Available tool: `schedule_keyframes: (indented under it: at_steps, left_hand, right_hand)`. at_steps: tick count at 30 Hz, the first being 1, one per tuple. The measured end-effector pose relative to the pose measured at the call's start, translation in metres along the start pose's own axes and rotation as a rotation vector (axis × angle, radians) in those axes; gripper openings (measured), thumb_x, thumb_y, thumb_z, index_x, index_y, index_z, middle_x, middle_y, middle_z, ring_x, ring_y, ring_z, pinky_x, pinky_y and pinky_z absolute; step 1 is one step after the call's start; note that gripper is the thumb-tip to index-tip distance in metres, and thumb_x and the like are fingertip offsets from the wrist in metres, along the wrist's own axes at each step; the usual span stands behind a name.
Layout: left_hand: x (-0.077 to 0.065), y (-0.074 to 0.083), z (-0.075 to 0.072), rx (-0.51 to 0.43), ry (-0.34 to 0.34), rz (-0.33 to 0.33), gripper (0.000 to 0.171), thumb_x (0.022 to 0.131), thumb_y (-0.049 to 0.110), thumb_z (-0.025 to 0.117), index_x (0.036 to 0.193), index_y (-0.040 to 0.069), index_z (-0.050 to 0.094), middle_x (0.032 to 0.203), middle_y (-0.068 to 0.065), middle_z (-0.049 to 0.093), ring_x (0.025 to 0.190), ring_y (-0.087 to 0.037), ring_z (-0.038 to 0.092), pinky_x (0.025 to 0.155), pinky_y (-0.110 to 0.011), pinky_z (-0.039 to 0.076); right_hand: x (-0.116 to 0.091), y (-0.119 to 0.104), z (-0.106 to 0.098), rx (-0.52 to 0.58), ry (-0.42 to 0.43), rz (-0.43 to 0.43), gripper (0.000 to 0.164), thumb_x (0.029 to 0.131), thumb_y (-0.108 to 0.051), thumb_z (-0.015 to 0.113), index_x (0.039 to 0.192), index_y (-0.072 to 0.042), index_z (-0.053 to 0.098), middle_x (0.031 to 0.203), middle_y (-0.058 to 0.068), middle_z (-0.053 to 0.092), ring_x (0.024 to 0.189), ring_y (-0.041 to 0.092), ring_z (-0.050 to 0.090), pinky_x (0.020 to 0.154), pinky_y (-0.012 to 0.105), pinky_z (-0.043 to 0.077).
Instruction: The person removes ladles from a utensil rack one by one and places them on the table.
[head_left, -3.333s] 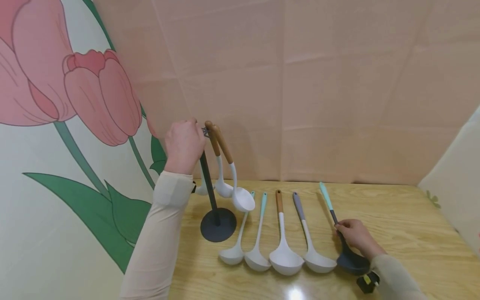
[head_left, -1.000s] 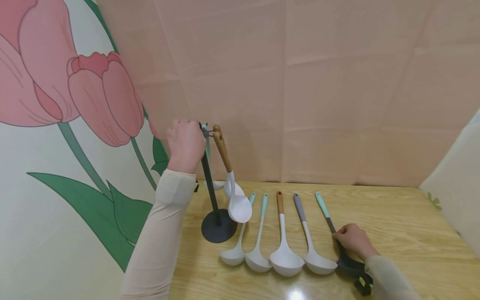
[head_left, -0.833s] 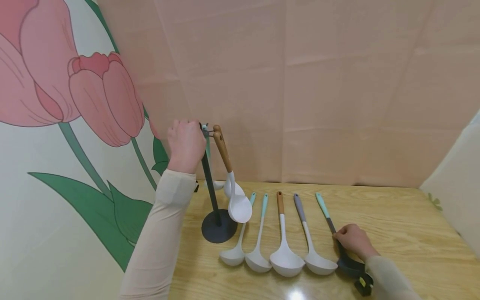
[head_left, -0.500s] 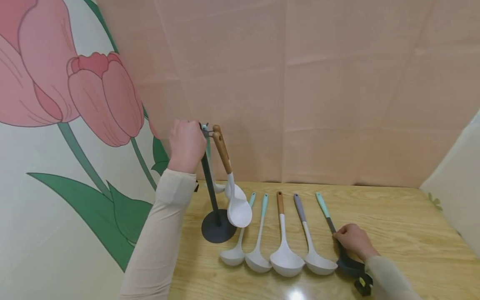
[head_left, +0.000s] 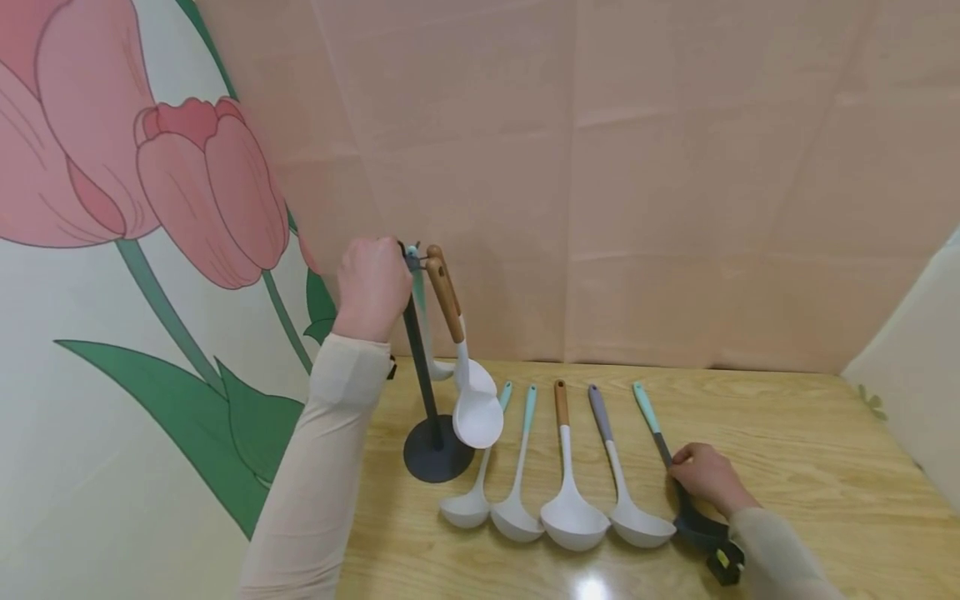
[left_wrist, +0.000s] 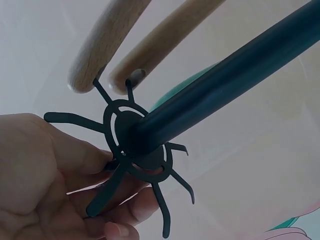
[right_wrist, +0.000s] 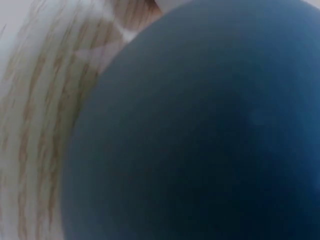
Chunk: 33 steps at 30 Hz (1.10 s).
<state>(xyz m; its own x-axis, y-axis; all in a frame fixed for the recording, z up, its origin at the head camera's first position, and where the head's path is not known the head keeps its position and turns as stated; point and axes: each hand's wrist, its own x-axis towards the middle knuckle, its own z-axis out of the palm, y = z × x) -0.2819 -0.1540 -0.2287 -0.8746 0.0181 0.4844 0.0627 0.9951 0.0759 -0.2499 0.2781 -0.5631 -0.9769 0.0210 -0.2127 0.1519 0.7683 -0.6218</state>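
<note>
In the head view the light is bright and even and seems to fall from above, leaving a small white glare [head_left: 591, 588] on the near part of the tabletop [head_left: 810, 467] and only soft shadows around the ladles [head_left: 573, 521]. The left wrist view is dimmer and greyish, with the black stand [left_wrist: 230, 85] and the left fingers [left_wrist: 137, 206] rather dark before a pale backdrop [left_wrist: 250, 170]. In the right wrist view the dark ladle bowl [right_wrist: 190, 130] is strongly blurred, while the upper left looks washed out.
</note>
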Motion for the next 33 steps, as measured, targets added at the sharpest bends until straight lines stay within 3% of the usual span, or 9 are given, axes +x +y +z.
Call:
schedule_keyframes:
  at_steps: [9, 16, 21, 24, 27, 33]
  left_hand:
    - [-0.001, 0.001, 0.001, -0.009, 0.017, -0.020, 0.044, 0.105, 0.024, 0.040, 0.075, 0.003, 0.064, 0.073, -0.011, 0.057, 0.068, -0.027, 0.056, 0.057, -0.035, 0.047]
    - [-0.001, 0.002, 0.001, 0.023, 0.012, -0.027, 0.039, 0.102, 0.019, 0.042, 0.071, 0.004, 0.061, 0.069, -0.009, 0.055, 0.064, -0.025, 0.055, 0.053, -0.032, 0.044]
    - [-0.001, 0.003, 0.001, 0.026, 0.012, -0.023, 0.035, 0.102, 0.019, 0.045, 0.078, 0.002, 0.065, 0.070, -0.009, 0.056, 0.064, -0.025, 0.054, 0.053, -0.032, 0.044]
    - [-0.001, 0.003, 0.002, 0.021, 0.025, -0.020, 0.038, 0.104, 0.023, 0.046, 0.080, 0.001, 0.067, 0.072, -0.010, 0.058, 0.067, -0.026, 0.056, 0.056, -0.034, 0.047]
    - [0.000, 0.004, 0.002, 0.022, 0.035, -0.017, 0.042, 0.106, 0.027, 0.045, 0.080, 0.002, 0.067, 0.073, -0.011, 0.060, 0.069, -0.026, 0.058, 0.060, -0.036, 0.050]
    - [0.001, 0.005, 0.001, 0.069, 0.008, -0.031, 0.045, 0.108, 0.031, 0.041, 0.082, 0.005, 0.067, 0.074, -0.010, 0.061, 0.068, -0.026, 0.058, 0.058, -0.035, 0.047]
  right_hand:
    - [0.004, 0.000, 0.001, 0.022, -0.001, 0.021, 0.028, 0.086, -0.014, 0.066, 0.101, 0.009, 0.064, 0.091, 0.018, 0.063, 0.080, 0.027, 0.057, 0.063, 0.033, 0.045]
    - [0.004, -0.001, -0.001, 0.007, -0.002, 0.017, 0.030, 0.086, -0.016, 0.065, 0.103, 0.009, 0.063, 0.093, 0.019, 0.062, 0.082, 0.028, 0.057, 0.065, 0.034, 0.045]
    - [0.002, -0.007, -0.002, -0.047, 0.027, -0.030, 0.045, 0.087, -0.021, 0.063, 0.115, 0.014, 0.055, 0.101, 0.026, 0.063, 0.087, 0.034, 0.060, 0.072, 0.046, 0.050]
    - [0.000, -0.016, -0.002, -0.064, 0.071, -0.072, 0.048, 0.088, -0.021, 0.063, 0.118, 0.014, 0.053, 0.101, 0.029, 0.065, 0.088, 0.036, 0.063, 0.073, 0.050, 0.051]
    - [-0.002, -0.028, -0.001, -0.065, 0.105, -0.113, 0.045, 0.090, -0.021, 0.064, 0.119, 0.012, 0.054, 0.101, 0.028, 0.066, 0.087, 0.034, 0.065, 0.071, 0.046, 0.052]
    - [-0.012, -0.063, 0.005, -0.034, 0.137, -0.193, 0.042, 0.091, -0.019, 0.064, 0.121, 0.009, 0.057, 0.104, 0.028, 0.066, 0.090, 0.037, 0.064, 0.072, 0.048, 0.053]
